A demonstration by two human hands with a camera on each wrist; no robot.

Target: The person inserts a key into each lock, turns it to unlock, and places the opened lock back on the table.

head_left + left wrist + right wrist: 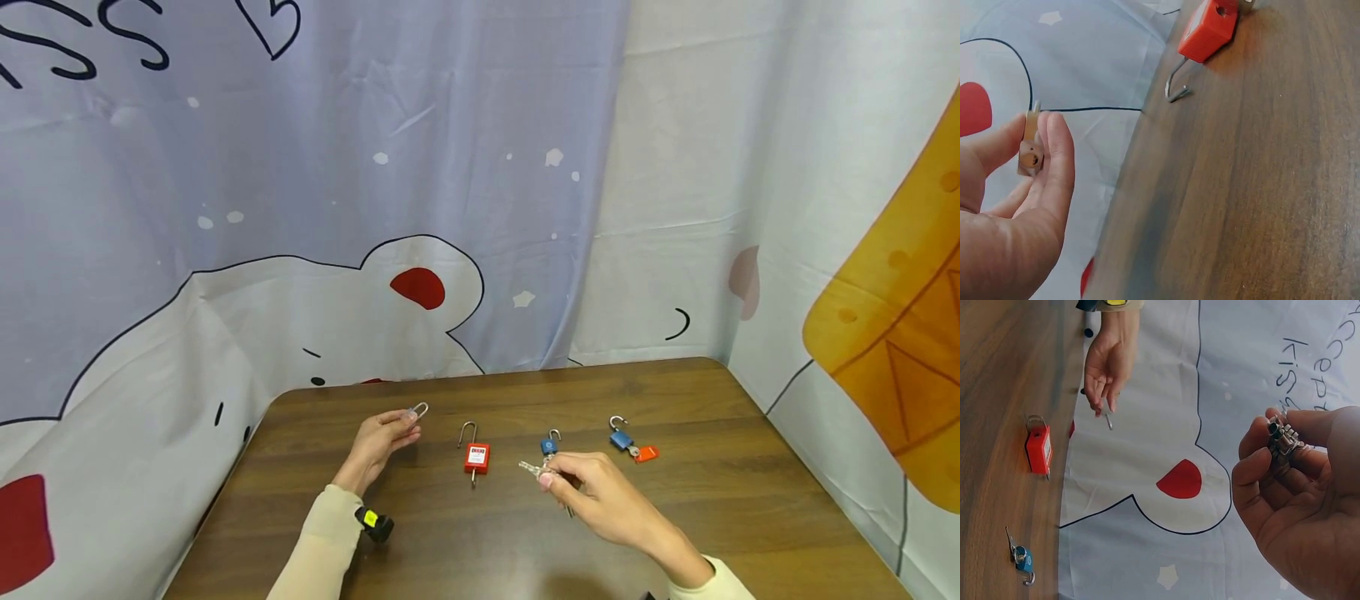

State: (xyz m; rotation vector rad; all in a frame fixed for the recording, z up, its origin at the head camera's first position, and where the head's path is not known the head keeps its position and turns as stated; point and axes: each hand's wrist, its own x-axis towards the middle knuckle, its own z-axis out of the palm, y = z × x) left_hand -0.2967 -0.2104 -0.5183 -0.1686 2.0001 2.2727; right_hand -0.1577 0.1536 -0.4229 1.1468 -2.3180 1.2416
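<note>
My left hand (pixel 375 446) pinches a small padlock (pixel 1030 157) above the table's left side. In the left wrist view its keyhole faces the camera; the head view shows its shackle beyond the fingertips. My right hand (pixel 611 504) holds a bunch of silver keys (pixel 1284 439) between thumb and fingers, over the table right of centre. Between the hands lies a red padlock (pixel 477 458) with its shackle open and a key at its bottom. Just behind the right hand is a small blue padlock (pixel 550 447), shackle open, partly hidden in the head view.
Farther right on the brown wooden table (pixel 450 550) lies another blue padlock (pixel 621 440) with an open shackle, a key and an orange tag (pixel 647 454). A printed curtain (pixel 480 183) hangs behind the table's back edge.
</note>
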